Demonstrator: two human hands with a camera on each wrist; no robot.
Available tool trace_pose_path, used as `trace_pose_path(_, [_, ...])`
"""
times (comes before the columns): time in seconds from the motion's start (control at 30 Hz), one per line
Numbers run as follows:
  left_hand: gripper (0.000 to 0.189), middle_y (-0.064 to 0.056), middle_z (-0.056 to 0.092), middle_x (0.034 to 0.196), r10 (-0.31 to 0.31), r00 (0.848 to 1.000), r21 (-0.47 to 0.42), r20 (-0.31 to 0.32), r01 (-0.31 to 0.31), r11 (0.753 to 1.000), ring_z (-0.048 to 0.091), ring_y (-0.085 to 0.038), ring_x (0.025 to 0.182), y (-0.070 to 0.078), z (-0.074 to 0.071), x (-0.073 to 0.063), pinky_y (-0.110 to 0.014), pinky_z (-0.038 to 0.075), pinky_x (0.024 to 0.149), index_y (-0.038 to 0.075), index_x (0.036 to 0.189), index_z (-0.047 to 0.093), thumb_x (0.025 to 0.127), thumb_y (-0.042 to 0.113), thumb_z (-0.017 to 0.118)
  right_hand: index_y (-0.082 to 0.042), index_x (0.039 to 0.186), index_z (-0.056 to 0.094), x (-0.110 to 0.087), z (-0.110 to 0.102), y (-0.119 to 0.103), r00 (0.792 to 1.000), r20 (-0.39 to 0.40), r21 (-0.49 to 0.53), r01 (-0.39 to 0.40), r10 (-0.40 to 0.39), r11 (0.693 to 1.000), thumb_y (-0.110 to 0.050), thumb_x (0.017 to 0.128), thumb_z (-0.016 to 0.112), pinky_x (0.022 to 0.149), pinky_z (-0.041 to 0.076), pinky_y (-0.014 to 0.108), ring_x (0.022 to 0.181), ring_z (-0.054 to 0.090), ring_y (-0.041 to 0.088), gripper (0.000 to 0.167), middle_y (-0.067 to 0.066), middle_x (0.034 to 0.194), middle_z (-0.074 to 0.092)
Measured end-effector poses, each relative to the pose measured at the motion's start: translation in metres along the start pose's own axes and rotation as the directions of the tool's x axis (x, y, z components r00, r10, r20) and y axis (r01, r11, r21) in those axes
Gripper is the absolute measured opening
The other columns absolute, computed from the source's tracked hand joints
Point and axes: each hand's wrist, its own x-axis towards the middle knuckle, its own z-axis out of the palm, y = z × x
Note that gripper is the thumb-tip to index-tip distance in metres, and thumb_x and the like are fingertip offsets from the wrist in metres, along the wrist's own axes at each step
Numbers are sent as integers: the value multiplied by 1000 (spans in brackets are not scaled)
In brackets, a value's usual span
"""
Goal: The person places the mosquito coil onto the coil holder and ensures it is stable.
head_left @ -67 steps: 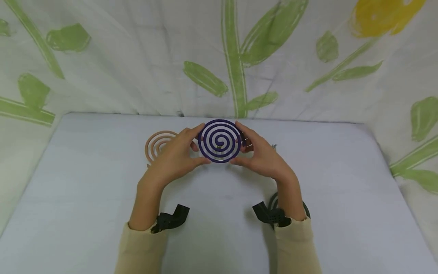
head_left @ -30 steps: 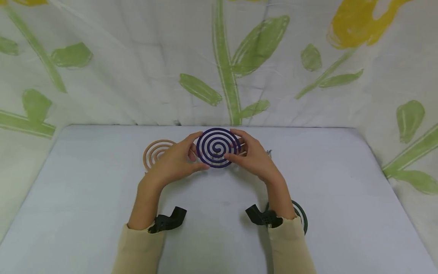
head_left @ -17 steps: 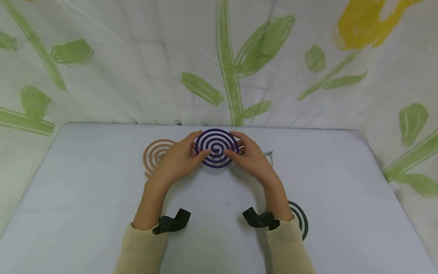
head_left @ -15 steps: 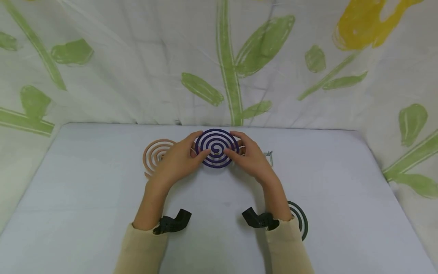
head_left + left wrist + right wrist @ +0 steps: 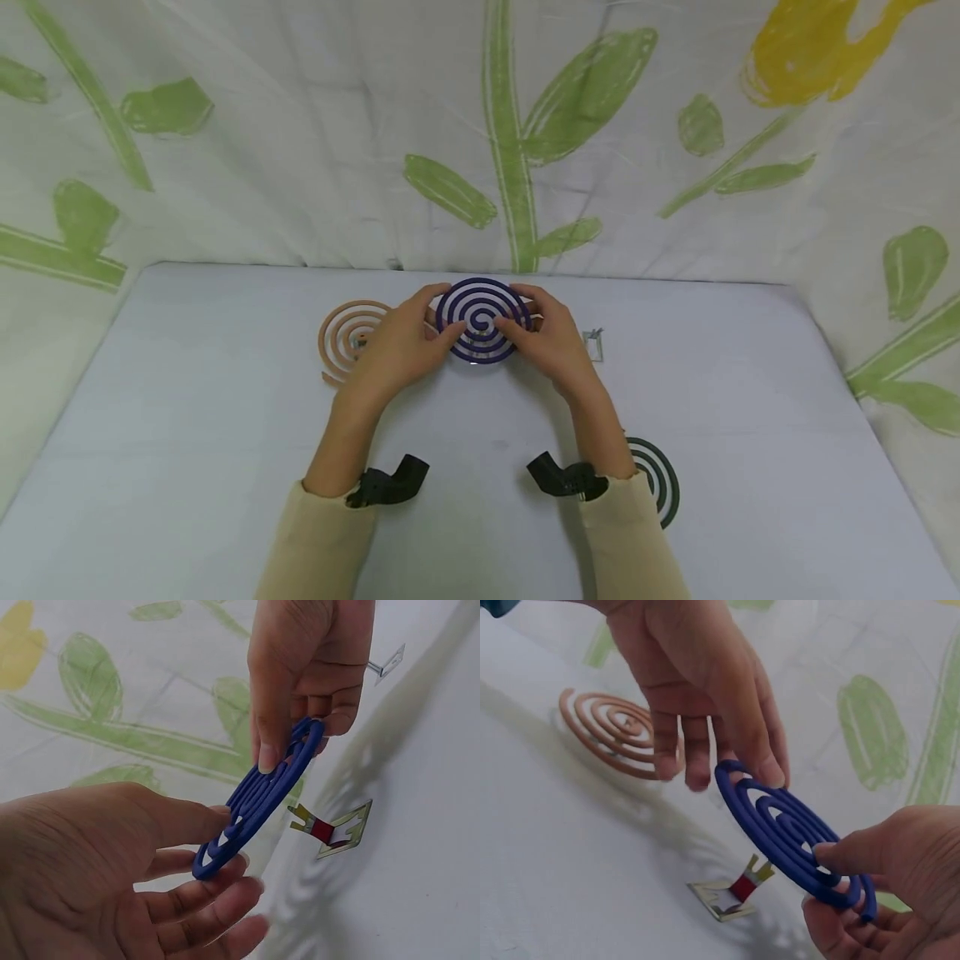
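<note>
A blue-purple mosquito coil (image 5: 483, 323) is held between both hands, raised off the table near its back edge. My left hand (image 5: 405, 343) pinches its left side, thumb on the upper face and fingers beneath. The right hand (image 5: 553, 343) pinches the opposite side in the same way. Both wrist views show the coil tilted. Just below it stands a small metal coil stand (image 5: 321, 829) with an upright forked tab; a gap shows between stand and coil. Behind the left hand is an orange mosquito coil (image 5: 330, 342), with metal showing at its centre.
A second metal stand (image 5: 594, 344) sits on the white table (image 5: 480, 517) to the right of the right hand. Closer in, a dark green mosquito coil (image 5: 670, 487) lies partly under the right forearm. A flower-painted cloth (image 5: 300, 167) hangs behind the table.
Both thumbs have moved inward from the blue-purple coil's rim onto its face, the right thumb first. The coil stays over the same stand. The head view has shifted slightly.
</note>
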Motion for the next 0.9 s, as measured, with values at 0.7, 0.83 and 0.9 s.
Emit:
trace_pose_path(0.7, [55,-21,71,130,-68,998,-323,-20,58,945,77,-29,89,-8,9,11,-27,59,67,8,149,56,99,19,74,-16,149,58,2,2,2,1000,7,67,-16,16,998,-13,96,78,76,60,27,107,73,32,57,22,124,69])
trace_pose_path(0.83, [54,-23,72,126,-81,996,-345,-34,64,936,78,-30,92,-9,13,12,-27,61,65,7,147,57,98,18,75,-17,150,58,3,3,3,1000,6,57,-1,0,998,-12,96,76,79,57,26,110,73,33,58,22,124,69])
trace_pose_path(0.9, [54,-23,72,124,-87,995,-341,-39,69,938,78,-30,91,-8,15,13,-26,60,64,6,146,58,97,18,75,-17,150,58,3,3,3,1000,4,52,2,-2,999,-11,96,76,80,56,26,111,72,33,57,23,124,69])
